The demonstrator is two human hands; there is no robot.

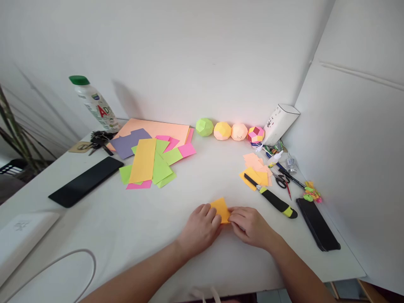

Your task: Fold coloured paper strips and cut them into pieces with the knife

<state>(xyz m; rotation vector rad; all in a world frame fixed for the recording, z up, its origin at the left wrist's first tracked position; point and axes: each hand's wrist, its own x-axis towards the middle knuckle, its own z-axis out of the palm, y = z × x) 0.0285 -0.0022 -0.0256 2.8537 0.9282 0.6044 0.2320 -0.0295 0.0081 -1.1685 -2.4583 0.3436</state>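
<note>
A small orange paper square (221, 207) lies on the white table (164, 219) near the front edge. My left hand (200, 229) has its fingers curled over the paper's left side, pressing it down. From the right, my right hand (251, 227) pinches the paper's right edge with bent fingers. Both hands touch the same sheet.
Coloured paper strips (151, 162) lie on a peach sheet at back left. Folded paper balls (229, 131) line the wall. A utility knife (273, 200), scissors (280, 180), orange squares (255, 172), two phones (85, 181) (317, 223), keys, a bottle (94, 103).
</note>
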